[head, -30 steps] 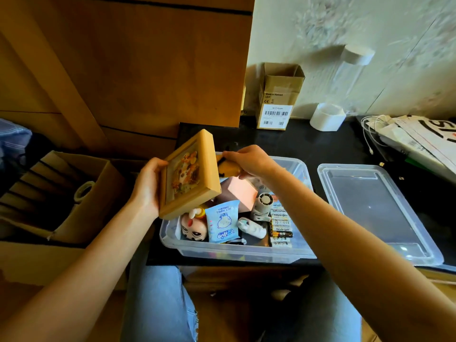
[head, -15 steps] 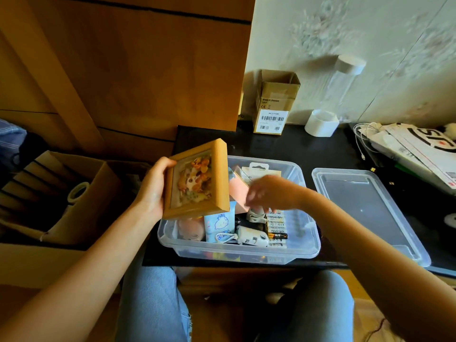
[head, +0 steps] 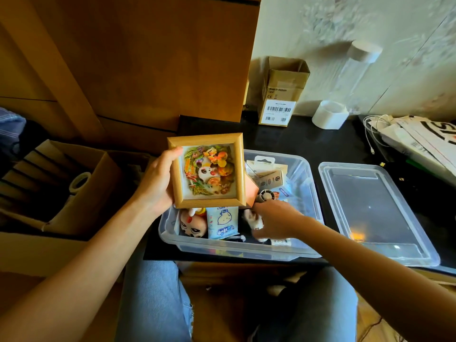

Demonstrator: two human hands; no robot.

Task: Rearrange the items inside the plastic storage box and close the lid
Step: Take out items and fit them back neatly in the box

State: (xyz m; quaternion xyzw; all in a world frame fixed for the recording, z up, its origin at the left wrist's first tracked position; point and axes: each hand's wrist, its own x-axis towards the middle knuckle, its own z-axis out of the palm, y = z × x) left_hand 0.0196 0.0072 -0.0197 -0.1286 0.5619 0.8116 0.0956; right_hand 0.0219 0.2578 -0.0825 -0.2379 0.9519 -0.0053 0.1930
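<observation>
In the head view, a framed picture (head: 207, 171) is held up over the near-left corner of the clear box (head: 306, 206) by the left hand (head: 158, 183), whose fingers are curled round its left edge with the thumb on the front. Compared with a second ago, the frame has been turned to face the camera and brought in over the box, so its panda artwork is now fully seen. The right hand (head: 274, 222), which was raised near the frame's top with something small and orange in it a second ago, has been lowered into the box's near-right part; its fingers are blurred among the items, and whether anything is gripped cannot be told. The orange thing is no longer seen in it.

Inside the box a doll head (head: 193, 224), a wipes pack (head: 223, 222), a small fan (head: 267, 195) and carded packaging (head: 267, 169) are seen. The lid (head: 375, 211) lies upturned on the black counter (head: 296, 139), just right of the box and apart from it.

The change suggests that space is being cleared low in the box so the frame can be laid in. Rearranging is judged under way, with the closing of the lid not yet begun.
</observation>
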